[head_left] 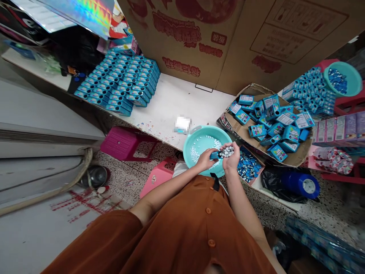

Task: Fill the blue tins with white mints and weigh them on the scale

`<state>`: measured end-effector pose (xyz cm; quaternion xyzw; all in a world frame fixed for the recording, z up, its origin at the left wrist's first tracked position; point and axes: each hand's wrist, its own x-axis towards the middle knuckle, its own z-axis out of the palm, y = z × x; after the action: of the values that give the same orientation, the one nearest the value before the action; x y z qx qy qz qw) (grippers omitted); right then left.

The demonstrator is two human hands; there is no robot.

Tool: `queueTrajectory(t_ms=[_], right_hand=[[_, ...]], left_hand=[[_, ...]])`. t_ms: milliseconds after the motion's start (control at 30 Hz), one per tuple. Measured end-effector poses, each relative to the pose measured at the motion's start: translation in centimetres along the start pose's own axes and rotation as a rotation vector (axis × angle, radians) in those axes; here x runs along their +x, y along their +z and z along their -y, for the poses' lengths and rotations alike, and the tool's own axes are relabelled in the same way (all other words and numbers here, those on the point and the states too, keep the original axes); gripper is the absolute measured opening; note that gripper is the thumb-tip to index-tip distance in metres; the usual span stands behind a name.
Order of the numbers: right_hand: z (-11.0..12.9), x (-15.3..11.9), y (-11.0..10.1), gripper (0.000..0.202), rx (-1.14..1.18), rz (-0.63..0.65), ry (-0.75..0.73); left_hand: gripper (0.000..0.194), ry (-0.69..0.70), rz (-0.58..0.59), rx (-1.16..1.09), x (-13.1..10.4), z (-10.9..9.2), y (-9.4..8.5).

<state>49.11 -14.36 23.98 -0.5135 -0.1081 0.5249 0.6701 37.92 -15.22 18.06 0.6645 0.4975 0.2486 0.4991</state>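
Over the turquoise basin [186, 146], my left hand [203, 161] grips a small blue box [214, 155], its end facing the right hand. My right hand [231, 161] is cupped, its palm full of small whitish pellets [227, 152]; they lie right by the end of the box. Whether the box touches them I cannot tell. More small white pellets [195, 155] are scattered on the bottom of the basin. Just right of my right hand, a shallow carton holds many blue and silver pieces [249, 165].
Rows of blue boxes [122, 82] stand at the left of the white table [182, 91]. A torn cardboard tray [242, 137] of loose blue boxes lies on the right. A large carton [205, 45] rises behind. Pink stools [121, 142] and a blue tape roll [302, 185] are around.
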Motion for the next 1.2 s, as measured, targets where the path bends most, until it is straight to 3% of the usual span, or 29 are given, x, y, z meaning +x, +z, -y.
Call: queueTrajectory(t_ms=[333, 567, 800, 1200], right_hand=[[0.0, -0.7, 0.7, 0.032, -0.023, 0.073, -0.045], [0.4, -1.0, 1.1, 0.033, -0.060, 0.124, -0.051], [0.1, -1.3, 1.0, 0.031, -0.109, 0.124, -0.094], [0.1, -1.8, 1.0, 0.046, -0.165, 0.103, -0.168]], left_hand=[[0.046, 0.057, -0.013, -0.003, -0.3, 0.5, 0.3], [0.049, -0.035, -0.031, -0.064, -0.4, 0.8, 0.3], [0.048, 0.038, -0.045, -0.012, -0.6, 0.1, -0.2], [0.048, 0.030, -0.049, -0.021, -0.8, 0.1, 0.0]])
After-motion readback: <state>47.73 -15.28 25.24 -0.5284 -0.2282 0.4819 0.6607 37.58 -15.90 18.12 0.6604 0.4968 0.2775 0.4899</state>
